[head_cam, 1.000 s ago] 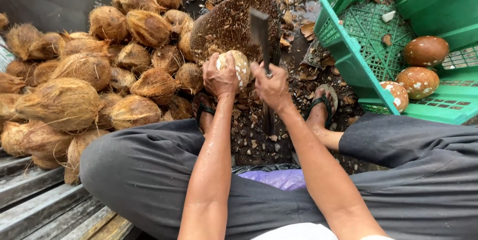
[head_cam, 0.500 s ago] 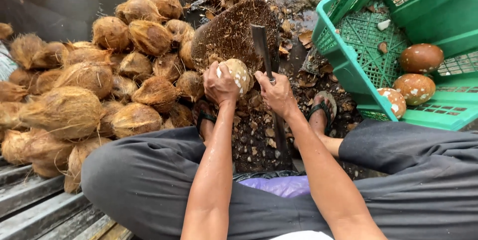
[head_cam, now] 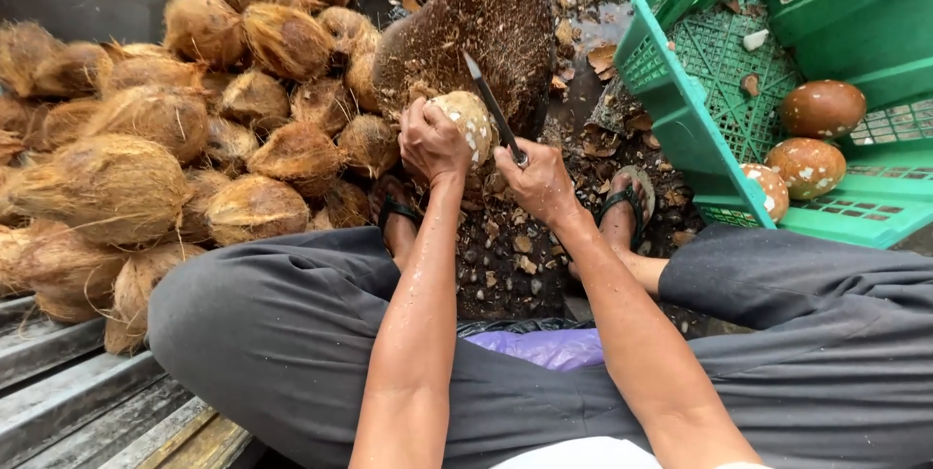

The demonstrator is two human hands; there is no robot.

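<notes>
My left hand (head_cam: 431, 141) grips a partly peeled coconut (head_cam: 469, 122), pale with brown patches, and holds it against a husk-covered chopping block (head_cam: 476, 36). My right hand (head_cam: 537, 180) is closed on the handle of a knife (head_cam: 492, 109) whose dark blade points up and left, edge-on beside the coconut. Both forearms are wet. I sit with my knees spread, in dark grey trousers, sandalled feet on either side of the scrap pile.
A heap of hairy brown coconuts (head_cam: 175, 129) fills the left side. A green plastic crate (head_cam: 680, 129) at the right holds three peeled brown coconuts (head_cam: 822, 107). Shell chips (head_cam: 515, 245) litter the wet ground between my feet. Metal slats (head_cam: 68, 391) lie at lower left.
The knife has turned from flat, broad side showing, to edge-on, blade tip slanting up-left at the coconut. My left hand has turned the coconut slightly on the block.
</notes>
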